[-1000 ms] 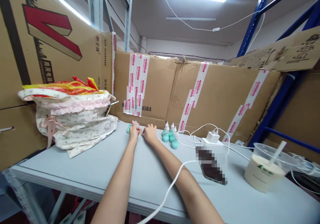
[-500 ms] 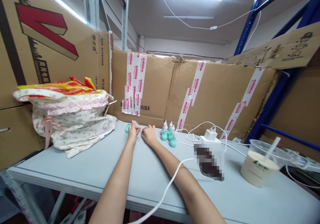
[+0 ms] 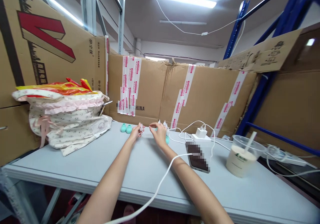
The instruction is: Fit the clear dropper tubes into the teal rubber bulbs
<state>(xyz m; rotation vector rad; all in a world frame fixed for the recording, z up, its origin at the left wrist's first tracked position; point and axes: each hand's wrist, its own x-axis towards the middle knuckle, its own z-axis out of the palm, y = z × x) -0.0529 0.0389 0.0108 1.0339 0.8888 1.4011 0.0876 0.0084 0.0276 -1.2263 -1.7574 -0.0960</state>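
Note:
My left hand [image 3: 135, 132] is closed around several small clear plastic nozzle tips [image 3: 141, 127] that stick out past the fingers. Just left of it, two teal rubber bulbs [image 3: 129, 129] stand upright with no tips on them. Across a short gap, my right hand [image 3: 159, 135] has its thumb and forefinger drawn together in a pinch; whatever is between them is too small to make out. Behind and beside that hand is a group of teal bulbs [image 3: 167, 140] with clear pointed tips [image 3: 164, 123], partly hidden by the fingers.
A floral cloth bag [image 3: 70, 117] sits on the left of the grey table [image 3: 140, 174]. To the right are a phone [image 3: 197, 158], a white charger [image 3: 201, 132] with cables, and a plastic cup of milky drink [image 3: 241, 160]. Cardboard [image 3: 150, 84] walls the back. A white cable [image 3: 160, 187] crosses my right forearm.
My hands have moved apart, the right one shifting right and rising in front of the tipped bulbs. Two open bulbs now show at left, where one was visible. The view has turned slightly right.

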